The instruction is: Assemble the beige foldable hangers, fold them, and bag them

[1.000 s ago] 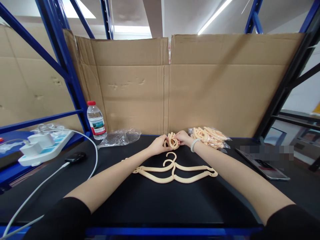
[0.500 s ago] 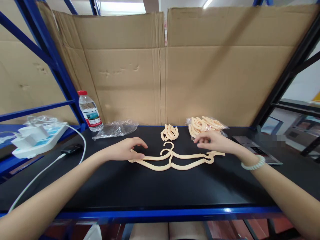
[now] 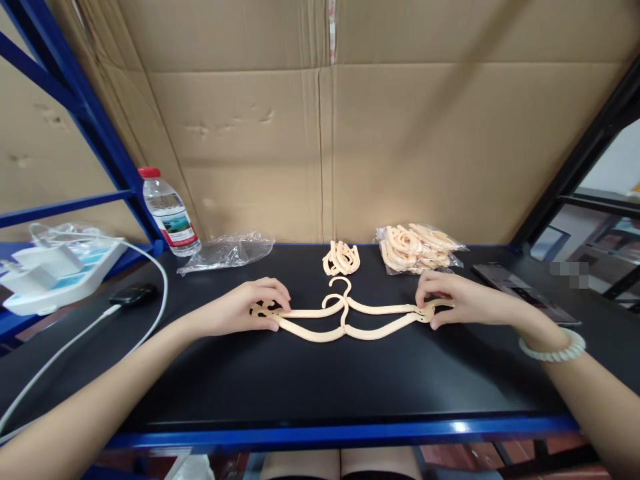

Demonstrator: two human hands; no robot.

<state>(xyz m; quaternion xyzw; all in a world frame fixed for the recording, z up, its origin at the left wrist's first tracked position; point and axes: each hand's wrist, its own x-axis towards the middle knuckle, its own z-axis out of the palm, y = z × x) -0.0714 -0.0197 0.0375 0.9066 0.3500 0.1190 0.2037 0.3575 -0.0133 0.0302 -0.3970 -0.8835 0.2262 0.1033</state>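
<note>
Cream plastic hangers (image 3: pixel 345 321) lie stacked flat on the black shelf top (image 3: pixel 320 380), hooks pointing away from me. My left hand (image 3: pixel 253 308) pinches their left end between thumb and fingers. My right hand (image 3: pixel 450 303) pinches the right end the same way; a white bead bracelet (image 3: pixel 553 347) sits on that wrist. A small heap of loose cream hooks (image 3: pixel 341 258) rests just behind the hangers. A clear bag full of more cream hooks (image 3: pixel 417 247) lies to the right of that heap.
A cardboard wall (image 3: pixel 320 147) closes the back. At left stand a water bottle (image 3: pixel 167 213), an empty clear bag (image 3: pixel 227 250), a white power strip (image 3: pixel 55 277) with its cable (image 3: pixel 75 343), and a black mouse (image 3: pixel 134 293). A phone (image 3: pixel 525 297) lies at right. Blue shelf edge (image 3: pixel 345 433) in front.
Both hands left the heap of hooks at the back, drew apart and came down on the two ends of the hangers, where they now pinch. The camera tilted downward.
</note>
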